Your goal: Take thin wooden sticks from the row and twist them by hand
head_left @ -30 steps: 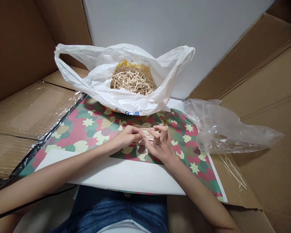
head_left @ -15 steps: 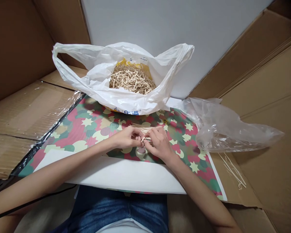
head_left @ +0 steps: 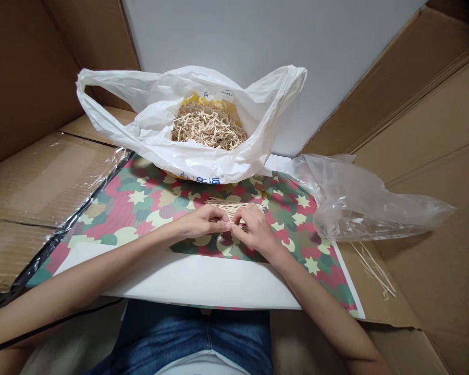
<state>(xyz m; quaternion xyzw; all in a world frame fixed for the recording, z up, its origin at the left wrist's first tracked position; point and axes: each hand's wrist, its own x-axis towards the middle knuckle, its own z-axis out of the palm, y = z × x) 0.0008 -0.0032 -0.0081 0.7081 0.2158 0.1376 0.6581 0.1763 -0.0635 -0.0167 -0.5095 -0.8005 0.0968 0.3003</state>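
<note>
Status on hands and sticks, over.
Left hand and right hand pinching small pale piece. Thin sticks just beyond. White bag behind, touching neither hand.

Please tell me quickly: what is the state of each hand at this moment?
Left hand: closed, fingertips pinching a small pale piece.
Right hand: closed, fingertips pinching at the same piece.
</note>
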